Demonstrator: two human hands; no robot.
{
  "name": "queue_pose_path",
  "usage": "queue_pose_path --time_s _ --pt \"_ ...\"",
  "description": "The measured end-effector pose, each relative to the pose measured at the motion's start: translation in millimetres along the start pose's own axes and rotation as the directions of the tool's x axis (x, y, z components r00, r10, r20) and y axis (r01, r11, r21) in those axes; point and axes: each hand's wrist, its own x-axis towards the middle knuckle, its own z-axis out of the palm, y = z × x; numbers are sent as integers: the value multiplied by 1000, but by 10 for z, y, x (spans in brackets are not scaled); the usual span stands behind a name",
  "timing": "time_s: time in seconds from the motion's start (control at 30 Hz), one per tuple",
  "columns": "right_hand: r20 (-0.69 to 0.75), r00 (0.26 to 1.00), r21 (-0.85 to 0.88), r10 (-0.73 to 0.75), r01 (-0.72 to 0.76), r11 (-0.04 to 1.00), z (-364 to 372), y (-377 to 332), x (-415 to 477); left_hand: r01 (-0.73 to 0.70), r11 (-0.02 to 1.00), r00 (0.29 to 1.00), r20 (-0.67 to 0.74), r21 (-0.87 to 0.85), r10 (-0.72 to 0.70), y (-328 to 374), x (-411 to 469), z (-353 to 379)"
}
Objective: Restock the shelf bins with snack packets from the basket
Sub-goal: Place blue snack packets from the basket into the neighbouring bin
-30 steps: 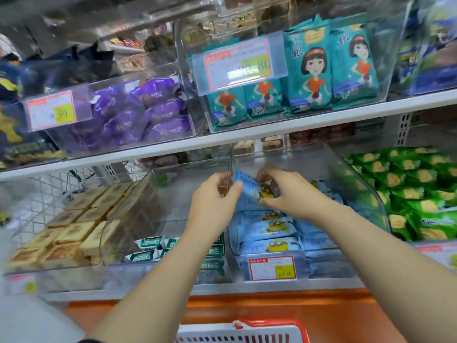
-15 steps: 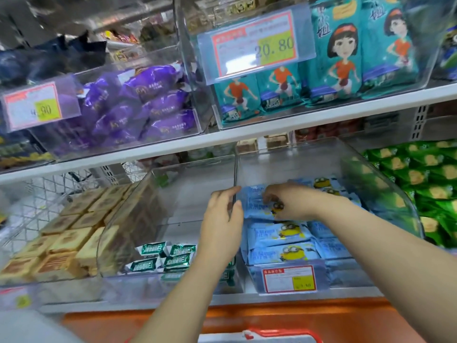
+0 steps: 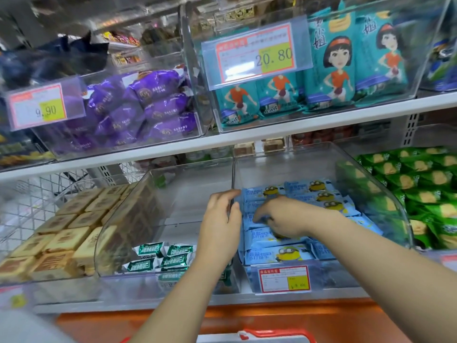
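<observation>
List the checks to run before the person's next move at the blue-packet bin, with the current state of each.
1. Right hand is inside the bin, on the blue packets: ok.
2. Packet let go from its grip: cannot tell; the fingers point down and hide what is under them.
3. Left hand touches the clear divider beside that bin: ok.
4. Room left in the bin: ok; bare floor shows behind the rows.
5. Basket stock: cannot tell; only its red rim shows at the bottom edge.
</observation>
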Motion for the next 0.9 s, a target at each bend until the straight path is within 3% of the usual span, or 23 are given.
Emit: queue_pose_path --time_s 0.17,0.33,0.43,0.5,0.57,0.63,0.77,0.9 --pt "23 1000 -25 -16 16 1000 50 -69 -57 -2 1000 1000 0 12 2 -6 -1 10" --pt "-236 972 64 -14 30 997 65 -229 -323 -2 998 1000 13 62 1 -35 67 -8" --pt "-427 904 122 -17 77 989 176 -505 -645 -19 995 998 65 99 12 -9 102 -64" --pt "-574 819 171 9 110 979 299 -667 -860 -64 992 994 91 112 54 20 49 -129" --pt "-677 735 220 35 157 963 444 -769 -1034 -132 986 990 58 102 127 50 -89 -219" --pt "-710 702 268 59 192 944 581 -849 -1156 -204 977 979 -10 55 205 87 -300 -339" --pt "-639 760 355 119 154 922 943 -939 -1279 -180 982 984 -21 -56 179 46 -863 -567" --pt "-416 900 430 129 69 900 1574 -1105 -1324 40 997 999 31 -70 -38 -432 -1663 -623"
